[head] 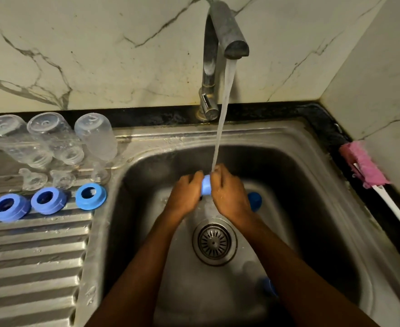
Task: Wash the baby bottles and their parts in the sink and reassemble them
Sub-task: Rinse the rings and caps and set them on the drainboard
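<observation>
Hands: I am watching the left hand (pixel 186 194) and right hand (pixel 229 192) both curling round one pale blue part (pixel 206 188), gripping its ends.
Part: it is sitting under the tap stream (pixel 222 109), over the sink (pixel 170 138).
Handling: I am judging it light, stiff and wet-slippery; gripping the rim is looking safest.
Beyond: bottles (pixel 52 138) and rings (pixel 48 200) are draining on the counter (pixel 40 256).

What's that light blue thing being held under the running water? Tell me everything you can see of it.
The light blue piece looks like smooth, rounded plastic, perhaps a bottle cap. Only a narrow band of it shows. The left hand and right hand grip it from either side with curled fingers, hiding the rest. It is held above the sink basin, and the water stream from the tap lands where the right hand's fingers meet it.
</observation>
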